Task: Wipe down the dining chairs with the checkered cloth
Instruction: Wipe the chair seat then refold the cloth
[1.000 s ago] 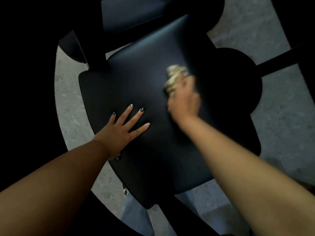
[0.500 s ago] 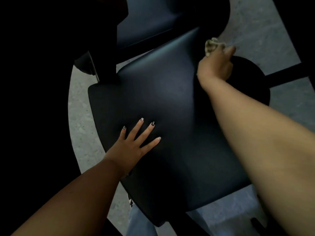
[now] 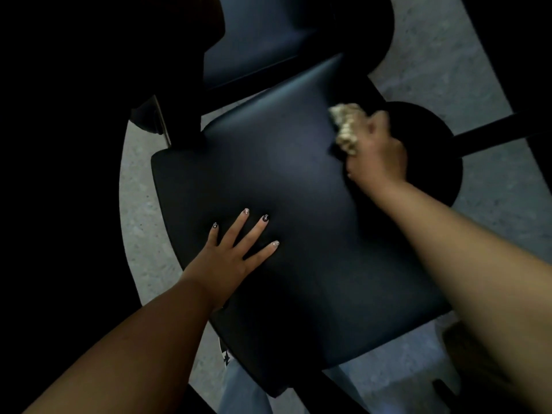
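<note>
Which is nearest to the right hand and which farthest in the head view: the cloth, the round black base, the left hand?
From the right hand:
1. Checkered cloth, bunched in its grip at the chair seat's far right edge.
2. Round black base, just behind and right of it.
3. Left hand, flat on the seat's near left part.

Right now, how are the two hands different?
The left hand lies flat with fingers spread on the chair seat and holds nothing; the right hand is curled around the bunched cloth. The left rests near the seat's front, the right at its far edge. Both touch the same seat.
</note>
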Available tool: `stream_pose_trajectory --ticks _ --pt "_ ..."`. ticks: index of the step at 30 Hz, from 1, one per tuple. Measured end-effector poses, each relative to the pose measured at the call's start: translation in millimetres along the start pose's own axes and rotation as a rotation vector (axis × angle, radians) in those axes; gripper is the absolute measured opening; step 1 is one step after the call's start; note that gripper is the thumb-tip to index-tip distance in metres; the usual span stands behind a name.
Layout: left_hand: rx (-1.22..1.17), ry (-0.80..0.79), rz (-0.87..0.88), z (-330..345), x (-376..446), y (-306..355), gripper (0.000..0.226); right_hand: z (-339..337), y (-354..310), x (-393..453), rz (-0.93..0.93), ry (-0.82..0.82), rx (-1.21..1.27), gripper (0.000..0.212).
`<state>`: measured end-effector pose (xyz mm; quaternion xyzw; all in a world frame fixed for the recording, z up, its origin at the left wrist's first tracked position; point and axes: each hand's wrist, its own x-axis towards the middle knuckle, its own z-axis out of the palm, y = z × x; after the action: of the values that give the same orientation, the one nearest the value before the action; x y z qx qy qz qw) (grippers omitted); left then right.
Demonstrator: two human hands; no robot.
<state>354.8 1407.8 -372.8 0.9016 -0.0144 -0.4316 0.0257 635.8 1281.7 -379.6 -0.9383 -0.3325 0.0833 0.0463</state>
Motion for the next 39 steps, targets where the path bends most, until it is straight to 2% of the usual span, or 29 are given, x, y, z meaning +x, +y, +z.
stream_pose_trajectory --ticks 2,4,6,10,11,13,15,17,19,22,25,28,33,35,37,39 --pt "0.007 0.0 -0.001 -1 0 0 0.152 -1 9 -17 0.194 0.034 0.058 0.064" --pt "0.012 0.0 -0.007 0 0 0 0.153 7 -10 -40 0.274 0.029 0.071 0.066" --pt "0.022 0.005 -0.018 0 0 1 0.152 16 -41 -67 0.197 -0.037 0.087 0.068" --pt "0.084 -0.017 -0.01 -10 -4 4 0.146 27 -80 -125 -0.118 -0.256 0.196 0.068" --pt "0.093 -0.035 -0.005 -13 -6 5 0.143 25 -81 -133 -0.121 -0.321 0.253 0.067" --pt "0.085 -0.048 0.002 -21 -11 6 0.132 14 -77 -138 0.05 -0.43 0.468 0.054" --pt "-0.031 0.007 0.0 -33 -17 6 0.103 -1 -69 -138 0.213 -0.461 0.655 0.027" --pt "-0.335 0.097 -0.078 -49 -28 7 0.066 -21 -61 -141 0.293 -0.409 0.735 0.015" --pt "-0.74 0.193 -0.222 -65 -43 9 0.046 -47 -57 -150 0.395 -0.347 0.851 0.014" --pt "-1.28 0.307 -0.345 -90 -72 18 0.037 -89 -64 -171 0.508 -0.254 1.025 0.013" --pt "-1.74 0.328 -0.317 -124 -115 35 0.029 -133 -83 -197 0.51 -0.193 1.048 0.01" --pt "-1.862 0.335 -0.19 -157 -168 48 0.02 -185 -108 -222 0.441 -0.148 1.054 0.012" --pt "-1.846 0.411 -0.002 -197 -246 67 0.017 -269 -133 -262 0.294 -0.052 0.979 0.012" --pt "-1.813 0.489 0.05 -209 -271 77 0.021 -299 -138 -278 0.273 -0.03 0.975 0.005" --pt "-1.784 0.598 0.051 -217 -292 89 0.019 -326 -143 -294 0.268 -0.011 1.003 0.009" --pt "-1.741 0.777 0.064 -220 -315 100 0.009 -351 -145 -311 0.286 0.009 1.083 0.008"
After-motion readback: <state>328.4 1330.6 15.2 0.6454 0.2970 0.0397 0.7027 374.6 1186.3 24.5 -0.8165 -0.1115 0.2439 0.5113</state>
